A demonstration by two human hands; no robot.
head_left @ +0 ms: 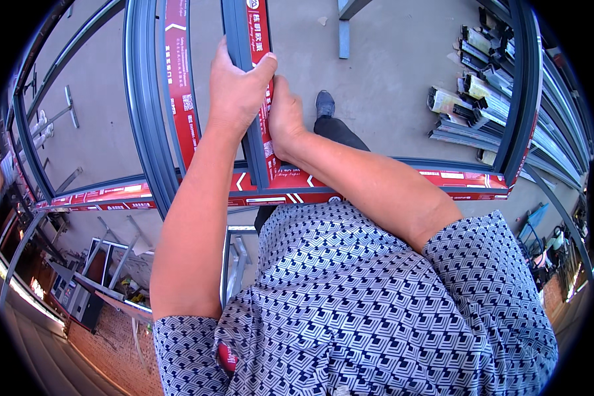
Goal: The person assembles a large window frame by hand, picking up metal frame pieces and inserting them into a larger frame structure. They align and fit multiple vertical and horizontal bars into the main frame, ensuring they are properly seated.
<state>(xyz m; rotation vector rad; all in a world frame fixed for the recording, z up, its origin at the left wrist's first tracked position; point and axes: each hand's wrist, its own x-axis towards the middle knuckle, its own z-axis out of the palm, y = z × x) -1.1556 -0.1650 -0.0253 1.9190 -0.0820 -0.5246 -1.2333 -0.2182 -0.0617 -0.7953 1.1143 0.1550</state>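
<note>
– So, take the thick grey post [148, 99] as our marker. Where is the thing being handled?

– Just to the right of the post: a slimmer grey bar [237, 33], running roughly alongside it, with printed red film [260, 39] down its right face.

– And the left hand [239, 89]?

– Right of the post, on the bar. Its thumb reaches across the film and a finger shows by the opposite edge, so it is mostly curled, with the bar held between them. Its remaining fingers are hidden.

– What about the right hand [287, 119]?

– Farther right of the post than the left one, resting against the bar's filmed side. I can't tell how far it is closed, because its fingers are partly out of sight.

– Anything between post and bar?

– Yes, a long red strip [181, 79] with white print, close to the post's right side.

– And below?

– A lower rail [452, 178] runs out to both sides of the post, near its bottom end. The bar appears to meet that rail, right of the post.

– Farther off?

– Well to the right of the post, a pile of long profiles [495, 99]. Nearer to it on that side, a dark shoe [325, 104]. Well to its left, another person [3, 175], small and blurred.
</note>
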